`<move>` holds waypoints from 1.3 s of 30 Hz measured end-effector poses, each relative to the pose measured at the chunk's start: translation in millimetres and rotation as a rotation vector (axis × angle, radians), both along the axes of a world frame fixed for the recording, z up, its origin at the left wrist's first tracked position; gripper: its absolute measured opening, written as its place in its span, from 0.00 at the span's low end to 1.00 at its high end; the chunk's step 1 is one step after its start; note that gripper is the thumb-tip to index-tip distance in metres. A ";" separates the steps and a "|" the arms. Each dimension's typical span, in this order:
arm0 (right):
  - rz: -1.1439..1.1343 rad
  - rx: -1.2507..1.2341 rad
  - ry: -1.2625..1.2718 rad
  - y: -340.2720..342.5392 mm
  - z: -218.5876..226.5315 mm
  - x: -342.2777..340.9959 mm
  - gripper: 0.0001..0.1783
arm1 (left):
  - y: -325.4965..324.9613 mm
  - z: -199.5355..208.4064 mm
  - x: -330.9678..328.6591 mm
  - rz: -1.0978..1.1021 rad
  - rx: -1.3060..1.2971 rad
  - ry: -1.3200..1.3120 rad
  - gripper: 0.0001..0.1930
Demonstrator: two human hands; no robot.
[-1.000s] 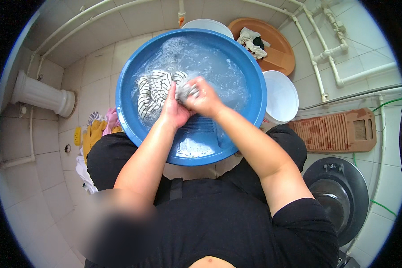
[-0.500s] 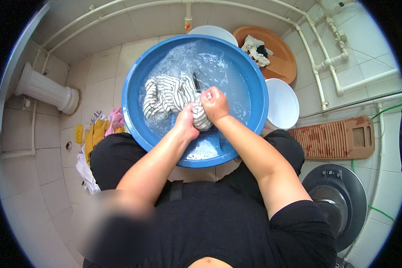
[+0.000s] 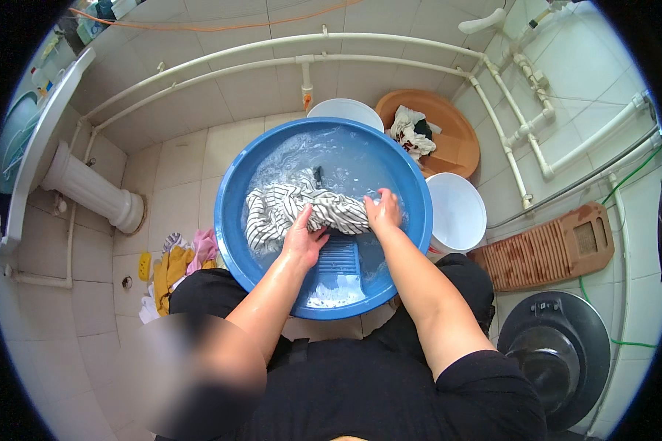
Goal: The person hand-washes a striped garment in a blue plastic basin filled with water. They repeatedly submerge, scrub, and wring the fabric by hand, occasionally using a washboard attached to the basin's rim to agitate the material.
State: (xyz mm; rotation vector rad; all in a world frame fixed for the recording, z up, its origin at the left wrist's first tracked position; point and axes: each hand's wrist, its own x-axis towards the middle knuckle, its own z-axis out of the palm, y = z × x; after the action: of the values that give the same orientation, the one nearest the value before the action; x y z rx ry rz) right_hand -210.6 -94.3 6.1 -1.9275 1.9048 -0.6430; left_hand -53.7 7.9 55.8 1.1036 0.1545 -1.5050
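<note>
A wet white garment with dark stripes [image 3: 279, 209] lies bunched across the blue basin [image 3: 232, 268], partly in cloudy, sudsy water. My right hand [image 3: 384, 211] grips its right end, which is stretched toward the basin's right side. My left hand [image 3: 304, 241] rests against the garment's near edge, thumb and fingers apart. Just below the cloth, a ribbed blue washboard surface [image 3: 337, 257] slopes down to the basin's near rim. A small dark piece [image 3: 318, 175] shows at the garment's far edge; I cannot tell what it is.
Behind the basin stand a white bucket [image 3: 346, 110] and a brown basin [image 3: 454, 151] holding clothes. To the right are a white bucket [image 3: 457, 213], a brown washboard [image 3: 541, 246] and a black round lid-like object [image 3: 555, 360]. Mixed clothes [image 3: 175, 275] lie left.
My hands have moved apart, and the bunched garment is now stretched sideways between them. My left hand has loosened its grip. The view has tilted upward, showing more wall.
</note>
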 end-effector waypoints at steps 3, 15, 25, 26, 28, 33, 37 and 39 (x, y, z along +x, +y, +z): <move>0.211 0.421 0.164 -19.3 -36.0 -17.5 0.35 | -2.7 -16.9 2.9 -0.017 0.097 -0.053 0.20; 0.624 0.092 -0.634 46.3 37.5 51.9 0.17 | -1.0 -2.0 3.8 -0.096 -0.098 0.318 0.33; 0.917 -0.575 -0.319 88.9 63.4 61.0 0.09 | 12.7 -49.6 0.3 0.037 -0.291 0.465 0.24; 0.764 -0.492 -0.244 79.6 58.7 60.1 0.09 | 8.7 -45.6 0.4 0.027 -0.098 0.393 0.23; 0.433 -0.301 -0.369 68.7 44.2 59.0 0.09 | 2.7 -27.1 -15.0 0.023 -0.037 0.251 0.23; 0.634 -0.391 -0.440 103.0 75.8 74.9 0.08 | 10.0 -35.2 -2.2 0.012 -0.069 0.302 0.22; 0.652 -0.217 -0.426 92.3 61.4 73.1 0.10 | 7.1 -25.3 -3.0 -0.009 -0.050 0.187 0.19; 0.403 -0.118 -0.416 60.1 36.2 62.0 0.13 | 0.7 -25.0 -3.7 -0.114 0.052 0.118 0.20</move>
State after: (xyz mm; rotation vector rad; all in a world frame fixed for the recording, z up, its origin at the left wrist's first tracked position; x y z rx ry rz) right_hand -148.5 -34.2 42.2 -1.9753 1.2106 -0.9522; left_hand -57.3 8.6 30.8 1.0806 0.2165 -1.6769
